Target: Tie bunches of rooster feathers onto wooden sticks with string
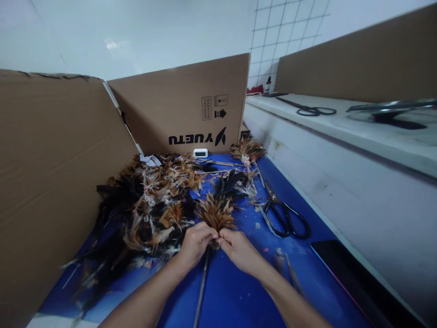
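A feather duster (216, 210) with brown and black feathers lies in front of me, its head pointing away. Its thin stick (201, 289) runs back toward me between my forearms. At the base of the feathers, my left hand (196, 242) pinches from the left with curled fingers. My right hand (238, 248) closes on the same spot from the right, the fingertips of both hands almost meeting. What lies exactly between the fingertips is hidden. Left of the duster spreads a heap of loose brown, black and white feathers (160, 209).
Black-handled scissors (287, 218) and a dark phone-like slab (358, 278) lie at right on the blue tabletop (235, 291). A cardboard box (177, 109) walls the back and left. A small white digital display (200, 153) and another feather bundle (247, 149) are farther back.
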`<state>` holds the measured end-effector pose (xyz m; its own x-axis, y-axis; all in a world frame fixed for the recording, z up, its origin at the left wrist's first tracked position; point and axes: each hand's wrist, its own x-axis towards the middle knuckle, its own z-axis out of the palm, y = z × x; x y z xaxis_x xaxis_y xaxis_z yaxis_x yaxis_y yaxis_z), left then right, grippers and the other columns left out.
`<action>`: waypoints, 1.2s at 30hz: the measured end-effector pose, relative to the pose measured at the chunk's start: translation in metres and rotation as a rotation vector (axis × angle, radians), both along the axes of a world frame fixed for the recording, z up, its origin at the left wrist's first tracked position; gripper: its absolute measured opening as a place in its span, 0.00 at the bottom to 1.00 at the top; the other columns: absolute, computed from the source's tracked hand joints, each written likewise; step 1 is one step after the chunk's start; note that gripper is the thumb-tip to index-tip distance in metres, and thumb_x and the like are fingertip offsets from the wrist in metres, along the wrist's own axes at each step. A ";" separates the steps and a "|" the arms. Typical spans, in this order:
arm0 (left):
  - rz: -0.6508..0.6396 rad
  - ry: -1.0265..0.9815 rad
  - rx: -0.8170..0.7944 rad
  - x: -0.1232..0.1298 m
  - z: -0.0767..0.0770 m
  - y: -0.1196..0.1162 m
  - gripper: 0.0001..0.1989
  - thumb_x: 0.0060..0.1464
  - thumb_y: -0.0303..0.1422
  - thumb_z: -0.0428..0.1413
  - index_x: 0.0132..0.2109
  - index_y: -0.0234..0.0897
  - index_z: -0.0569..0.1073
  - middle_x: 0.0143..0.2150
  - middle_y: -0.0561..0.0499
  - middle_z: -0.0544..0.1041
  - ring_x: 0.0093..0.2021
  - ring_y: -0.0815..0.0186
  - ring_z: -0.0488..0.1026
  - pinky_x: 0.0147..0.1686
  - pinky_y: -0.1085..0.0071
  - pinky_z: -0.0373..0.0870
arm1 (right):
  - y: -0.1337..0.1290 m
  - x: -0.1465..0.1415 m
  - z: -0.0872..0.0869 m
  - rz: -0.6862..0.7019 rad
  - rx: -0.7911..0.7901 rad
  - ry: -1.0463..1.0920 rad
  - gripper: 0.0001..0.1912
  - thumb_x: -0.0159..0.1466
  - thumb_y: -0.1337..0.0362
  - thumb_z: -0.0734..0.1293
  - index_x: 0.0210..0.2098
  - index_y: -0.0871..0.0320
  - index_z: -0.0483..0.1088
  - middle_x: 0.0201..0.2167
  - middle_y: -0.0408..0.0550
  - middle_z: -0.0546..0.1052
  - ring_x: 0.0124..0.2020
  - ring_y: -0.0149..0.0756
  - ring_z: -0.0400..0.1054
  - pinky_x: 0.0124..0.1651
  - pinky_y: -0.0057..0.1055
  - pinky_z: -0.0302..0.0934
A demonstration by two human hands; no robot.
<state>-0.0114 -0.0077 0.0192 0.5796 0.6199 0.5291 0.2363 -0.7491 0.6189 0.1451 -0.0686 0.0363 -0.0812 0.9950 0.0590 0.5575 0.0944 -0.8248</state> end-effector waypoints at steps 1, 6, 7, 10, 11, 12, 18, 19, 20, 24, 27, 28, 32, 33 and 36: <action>0.004 0.011 -0.001 0.000 0.001 0.000 0.11 0.57 0.31 0.49 0.33 0.36 0.75 0.28 0.50 0.73 0.28 0.73 0.69 0.28 0.78 0.65 | 0.000 0.000 0.000 -0.001 0.006 -0.011 0.11 0.60 0.66 0.56 0.21 0.58 0.59 0.16 0.37 0.60 0.19 0.25 0.54 0.23 0.24 0.42; 0.051 0.073 -0.062 0.002 0.004 -0.001 0.09 0.56 0.33 0.50 0.33 0.36 0.73 0.28 0.51 0.73 0.29 0.71 0.69 0.31 0.76 0.64 | -0.003 -0.001 0.003 -0.002 0.019 -0.042 0.11 0.61 0.65 0.55 0.23 0.58 0.61 0.17 0.37 0.62 0.19 0.26 0.55 0.23 0.24 0.43; 0.074 0.080 -0.081 0.002 0.005 -0.002 0.07 0.55 0.33 0.51 0.33 0.36 0.72 0.28 0.52 0.72 0.29 0.71 0.69 0.31 0.76 0.64 | -0.004 -0.002 0.004 0.001 0.022 -0.044 0.11 0.61 0.65 0.55 0.23 0.58 0.61 0.17 0.38 0.63 0.20 0.26 0.55 0.23 0.24 0.43; 0.122 0.107 -0.128 0.002 0.006 -0.002 0.04 0.53 0.31 0.53 0.31 0.37 0.69 0.26 0.55 0.71 0.28 0.73 0.68 0.30 0.78 0.62 | -0.005 -0.003 0.006 0.005 0.025 -0.062 0.12 0.62 0.64 0.55 0.23 0.58 0.61 0.18 0.38 0.63 0.20 0.27 0.56 0.24 0.25 0.43; 0.128 0.120 -0.137 0.002 0.005 -0.002 0.03 0.53 0.31 0.54 0.31 0.37 0.68 0.26 0.55 0.70 0.27 0.73 0.67 0.29 0.78 0.62 | -0.006 -0.003 0.006 0.002 0.026 -0.069 0.12 0.62 0.64 0.55 0.23 0.57 0.62 0.18 0.39 0.63 0.20 0.27 0.56 0.24 0.25 0.43; 0.131 0.130 -0.145 0.002 0.005 -0.002 0.03 0.52 0.30 0.54 0.31 0.37 0.68 0.26 0.56 0.70 0.27 0.73 0.67 0.29 0.78 0.62 | -0.007 -0.003 0.006 -0.001 0.028 -0.073 0.12 0.62 0.64 0.55 0.24 0.57 0.62 0.18 0.39 0.64 0.20 0.27 0.56 0.24 0.25 0.43; 0.128 0.157 -0.186 0.001 0.004 0.000 0.02 0.52 0.29 0.54 0.32 0.37 0.67 0.27 0.56 0.71 0.27 0.73 0.67 0.29 0.78 0.62 | -0.009 -0.004 0.008 -0.022 0.022 -0.084 0.12 0.63 0.63 0.55 0.25 0.57 0.63 0.18 0.39 0.66 0.20 0.28 0.58 0.24 0.26 0.44; 0.114 0.165 -0.171 0.000 0.005 0.000 0.01 0.52 0.29 0.54 0.32 0.37 0.68 0.27 0.56 0.71 0.27 0.73 0.67 0.29 0.78 0.62 | -0.009 -0.004 0.009 -0.024 0.022 -0.086 0.12 0.63 0.63 0.54 0.25 0.57 0.63 0.18 0.39 0.66 0.20 0.29 0.58 0.24 0.26 0.44; 0.098 0.173 -0.148 0.000 0.006 0.000 0.01 0.52 0.28 0.53 0.33 0.37 0.68 0.27 0.55 0.71 0.27 0.73 0.67 0.30 0.78 0.63 | -0.009 -0.004 0.009 -0.023 0.024 -0.084 0.12 0.63 0.63 0.54 0.25 0.57 0.63 0.18 0.40 0.66 0.21 0.29 0.59 0.24 0.26 0.44; 0.040 0.217 -0.022 -0.001 0.011 -0.002 0.06 0.56 0.27 0.49 0.35 0.37 0.70 0.29 0.52 0.73 0.30 0.71 0.69 0.32 0.76 0.64 | -0.010 -0.003 0.011 -0.029 0.035 -0.060 0.11 0.62 0.65 0.54 0.27 0.56 0.64 0.19 0.40 0.68 0.22 0.30 0.61 0.26 0.26 0.47; 0.000 0.243 0.048 -0.002 0.010 -0.003 0.09 0.57 0.27 0.46 0.39 0.37 0.71 0.31 0.50 0.73 0.32 0.70 0.69 0.33 0.76 0.66 | -0.011 -0.002 0.011 -0.044 0.040 -0.056 0.10 0.61 0.66 0.55 0.28 0.56 0.65 0.19 0.40 0.68 0.21 0.30 0.61 0.26 0.26 0.48; -0.010 0.251 0.068 -0.003 0.009 -0.003 0.10 0.57 0.26 0.45 0.40 0.37 0.71 0.32 0.50 0.73 0.32 0.70 0.69 0.33 0.75 0.66 | -0.011 -0.003 0.012 -0.046 0.045 -0.058 0.10 0.61 0.66 0.55 0.27 0.56 0.65 0.19 0.40 0.69 0.21 0.30 0.61 0.26 0.26 0.48; -0.019 0.269 0.132 -0.004 0.004 -0.001 0.10 0.56 0.26 0.47 0.41 0.37 0.71 0.32 0.49 0.73 0.33 0.68 0.69 0.33 0.74 0.66 | -0.012 -0.005 0.014 -0.034 0.083 -0.090 0.11 0.63 0.65 0.53 0.28 0.56 0.64 0.22 0.42 0.70 0.23 0.31 0.63 0.27 0.26 0.50; -0.019 0.263 0.140 -0.004 0.003 -0.001 0.09 0.56 0.26 0.47 0.40 0.37 0.71 0.31 0.49 0.73 0.32 0.68 0.69 0.33 0.74 0.66 | -0.013 -0.006 0.015 -0.024 0.092 -0.102 0.11 0.63 0.65 0.53 0.29 0.56 0.64 0.22 0.42 0.71 0.24 0.31 0.64 0.28 0.27 0.50; -0.024 0.238 0.152 -0.003 0.002 -0.002 0.07 0.55 0.26 0.48 0.38 0.36 0.71 0.31 0.49 0.73 0.32 0.68 0.69 0.34 0.74 0.66 | -0.014 -0.008 0.019 0.018 0.114 -0.118 0.12 0.64 0.64 0.53 0.30 0.56 0.64 0.22 0.42 0.71 0.25 0.32 0.65 0.29 0.27 0.51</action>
